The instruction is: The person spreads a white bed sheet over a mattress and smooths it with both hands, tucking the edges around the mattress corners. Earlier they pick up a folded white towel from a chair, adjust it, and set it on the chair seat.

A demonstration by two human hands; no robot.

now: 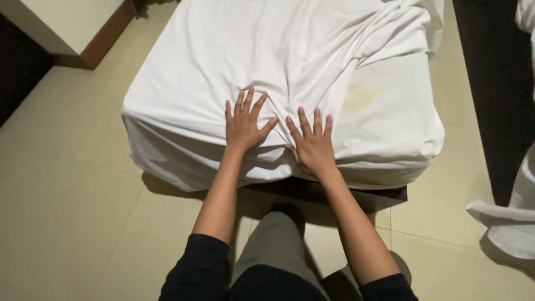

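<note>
Both hands, left hand and right hand, flat, fingers spread, gripping nothing, pressing white bedsheet at mattress near edge.

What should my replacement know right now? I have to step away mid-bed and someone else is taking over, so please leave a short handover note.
Left hand: open, fingers spread, pressed flat on the white sheet near the foot edge of the mattress.
Right hand: open and flat beside it, at the edge where the sheet drapes over.
Done: the sheet covers the left side and hangs over the left corner.
Left: the right corner is uncovered, showing a faint yellowish stain; the sheet is bunched in wrinkles toward the top right. More white cloth lies on the tiled floor at right.
</note>
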